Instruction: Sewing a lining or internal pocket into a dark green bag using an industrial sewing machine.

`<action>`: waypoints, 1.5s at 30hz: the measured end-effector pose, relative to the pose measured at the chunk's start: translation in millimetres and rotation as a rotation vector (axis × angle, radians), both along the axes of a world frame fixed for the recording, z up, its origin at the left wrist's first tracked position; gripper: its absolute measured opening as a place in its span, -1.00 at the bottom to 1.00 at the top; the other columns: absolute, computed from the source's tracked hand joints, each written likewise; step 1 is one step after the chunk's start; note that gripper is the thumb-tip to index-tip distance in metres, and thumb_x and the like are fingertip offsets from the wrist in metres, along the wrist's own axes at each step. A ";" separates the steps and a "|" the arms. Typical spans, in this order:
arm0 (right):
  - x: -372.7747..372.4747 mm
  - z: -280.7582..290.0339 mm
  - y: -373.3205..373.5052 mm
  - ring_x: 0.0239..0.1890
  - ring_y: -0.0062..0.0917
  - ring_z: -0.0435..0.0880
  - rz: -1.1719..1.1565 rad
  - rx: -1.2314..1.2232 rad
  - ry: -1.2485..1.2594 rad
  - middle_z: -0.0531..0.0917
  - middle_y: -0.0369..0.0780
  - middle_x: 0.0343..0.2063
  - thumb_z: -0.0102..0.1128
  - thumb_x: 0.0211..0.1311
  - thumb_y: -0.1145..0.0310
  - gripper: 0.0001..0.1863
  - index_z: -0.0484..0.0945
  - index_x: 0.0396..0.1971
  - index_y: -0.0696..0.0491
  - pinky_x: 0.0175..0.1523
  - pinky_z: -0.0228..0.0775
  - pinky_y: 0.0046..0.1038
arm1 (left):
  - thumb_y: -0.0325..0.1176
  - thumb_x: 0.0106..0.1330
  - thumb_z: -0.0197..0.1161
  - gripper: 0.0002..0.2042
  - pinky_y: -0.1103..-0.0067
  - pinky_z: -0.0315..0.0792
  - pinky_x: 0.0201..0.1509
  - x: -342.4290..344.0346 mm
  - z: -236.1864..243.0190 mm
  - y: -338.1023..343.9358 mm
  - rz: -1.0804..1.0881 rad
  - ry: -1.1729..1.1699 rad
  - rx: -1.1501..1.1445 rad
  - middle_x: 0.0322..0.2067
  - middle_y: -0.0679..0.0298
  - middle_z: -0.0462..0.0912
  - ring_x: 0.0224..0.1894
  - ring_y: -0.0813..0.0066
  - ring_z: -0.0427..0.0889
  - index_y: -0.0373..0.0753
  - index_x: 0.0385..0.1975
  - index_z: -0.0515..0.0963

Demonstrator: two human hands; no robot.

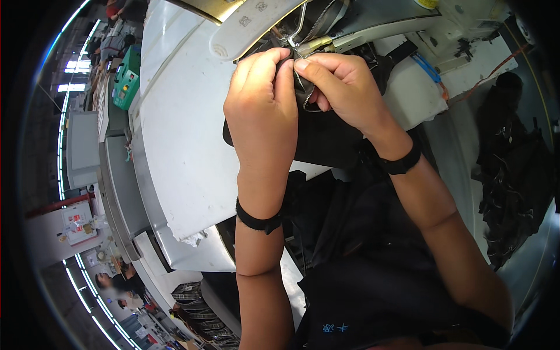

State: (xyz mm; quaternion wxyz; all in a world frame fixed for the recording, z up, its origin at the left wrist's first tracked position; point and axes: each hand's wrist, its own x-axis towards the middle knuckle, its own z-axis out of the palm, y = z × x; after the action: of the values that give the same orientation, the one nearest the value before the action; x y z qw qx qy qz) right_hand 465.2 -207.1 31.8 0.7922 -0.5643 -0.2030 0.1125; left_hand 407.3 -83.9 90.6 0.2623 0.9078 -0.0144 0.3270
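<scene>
Dark cloth [329,135] edged with a metal-toothed zipper [306,104] lies at the near side of the white worktable [186,134], its upper end gathered up between the person's hands, right below the metal foot [295,39] of a sewing machine [251,29]. Seen from here, the two hands work almost thumb to thumb, probably because so small an edge is easier to govern from both sides at once. The rest of the cloth spreads flat under the wrists, which likely lets the table take its weight (both wrists wear a black band, incidentally).

As for the fingers, none are spread. The left hand [261,96] has its thumb and forefinger pressed together on a fold of the cloth, the other fingers bent in behind. The right hand [347,87] pinches too, thumb tip against forefinger at the cloth's edge, while its lower fingers curl in next to the zipper; whether they grip the tape or merely brush it, I cannot tell.
</scene>
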 end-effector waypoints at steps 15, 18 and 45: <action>-0.3 0.5 1.8 -0.63 -0.80 0.38 -0.040 0.095 -0.049 0.43 -0.40 -0.74 0.14 0.41 0.40 -0.61 0.43 -0.68 0.16 -0.53 0.22 -0.54 | -0.50 0.28 0.36 -0.87 0.39 0.56 -0.16 6.9 26.1 11.7 -0.117 0.075 0.466 -0.26 0.15 0.71 -0.26 0.18 0.70 -0.27 -0.20 0.67; 2.6 -2.9 0.1 -0.63 -0.79 0.36 -0.041 0.067 -0.068 0.42 -0.38 -0.75 0.13 0.41 0.40 -0.62 0.42 -0.67 0.16 -0.53 0.20 -0.54 | -0.52 0.27 0.36 -0.86 0.38 0.55 -0.17 7.2 23.3 10.6 -0.133 0.080 0.476 -0.26 0.16 0.71 -0.28 0.16 0.69 -0.29 -0.19 0.67; 2.7 -2.3 -1.0 -0.64 -0.80 0.42 0.007 0.030 -0.001 0.52 -0.40 -0.67 0.11 0.46 0.38 -0.68 0.62 -0.52 0.17 -0.56 0.23 -0.62 | -0.56 0.35 0.21 -0.66 0.32 0.52 0.11 -17.5 -7.1 -28.6 0.011 0.071 0.129 0.04 -0.05 0.59 0.01 0.00 0.62 -0.50 0.11 0.55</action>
State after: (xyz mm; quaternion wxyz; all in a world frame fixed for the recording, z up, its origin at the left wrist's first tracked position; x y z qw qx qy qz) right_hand 468.0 -208.0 29.5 0.8001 -0.5517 -0.2069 0.1121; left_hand 389.9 -112.5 83.5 0.2020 0.9338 -0.0211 0.2945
